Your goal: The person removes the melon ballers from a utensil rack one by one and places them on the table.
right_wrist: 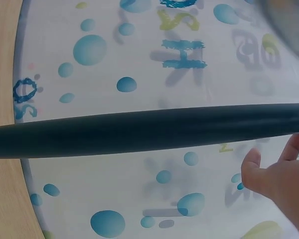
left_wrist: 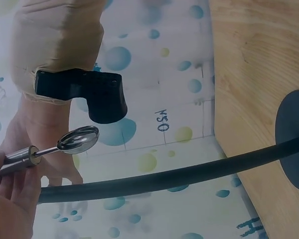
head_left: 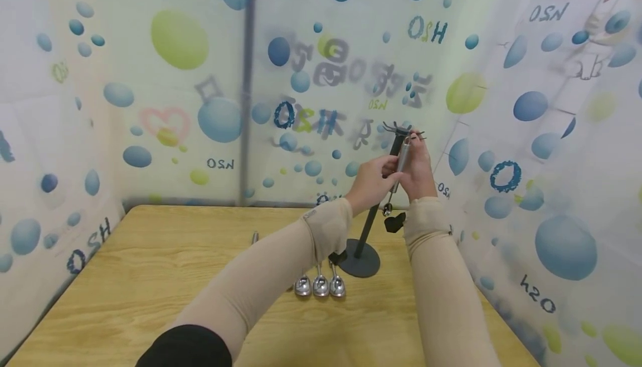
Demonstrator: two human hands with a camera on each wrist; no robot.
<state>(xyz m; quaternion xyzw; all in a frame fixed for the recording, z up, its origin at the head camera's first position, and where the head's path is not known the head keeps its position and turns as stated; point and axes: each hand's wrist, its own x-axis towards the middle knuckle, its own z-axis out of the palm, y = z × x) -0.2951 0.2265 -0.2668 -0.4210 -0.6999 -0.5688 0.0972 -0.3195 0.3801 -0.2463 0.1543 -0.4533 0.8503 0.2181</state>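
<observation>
A small metal scoop with a thick silver handle (head_left: 403, 158) hangs bowl-down, its round bowl (left_wrist: 79, 139) clear of the table. My left hand (head_left: 370, 184) pinches the handle between thumb and fingers. Above it, the wire loop at the handle's end overlaps a hook on the black stand's hook ring (head_left: 396, 128). My right hand (head_left: 417, 169) is raised behind the handle, fingertips at the hooks and the top of the pole (left_wrist: 139, 184). In the right wrist view its thumb and finger (right_wrist: 293, 147) are extended, with the finger right at the pole.
The stand's round black base (head_left: 360, 258) rests on the wooden table (head_left: 200, 278) toward its back right. In front of the base lie several metal scoops (head_left: 321, 286) side by side, partly hidden by the left sleeve (head_left: 271, 267). Bubble-patterned sheets (head_left: 175, 94) enclose the table.
</observation>
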